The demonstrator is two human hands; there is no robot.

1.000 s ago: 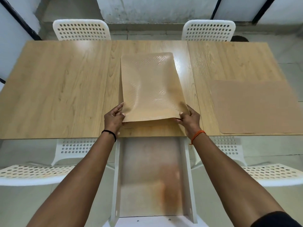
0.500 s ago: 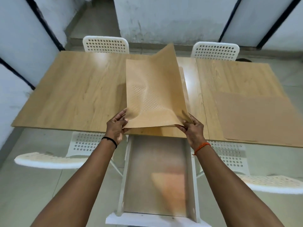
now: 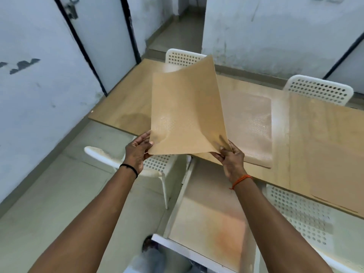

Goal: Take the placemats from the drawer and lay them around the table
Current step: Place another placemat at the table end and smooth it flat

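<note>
A tan placemat (image 3: 187, 111) is lifted off the wooden table (image 3: 126, 107) and tilted up, its far corner curling. My left hand (image 3: 137, 149) pinches its near left corner and my right hand (image 3: 231, 156) pinches its near right corner. A second placemat (image 3: 250, 131) lies flat on the table just right of the held one. A third placemat (image 3: 338, 180) lies at the table's right end. Below my hands the white drawer (image 3: 208, 211) stands pulled open, its bottom bare.
White perforated chairs stand around the table: one (image 3: 157, 164) under my left hand, one (image 3: 301, 213) at the near right, two (image 3: 319, 89) on the far side. A wall and door (image 3: 82, 46) close off the left, with floor between them and the table.
My hands lifted the top placemat off the one beneath and carried it up and to the left. The view turned left, bringing the wall and door into sight.
</note>
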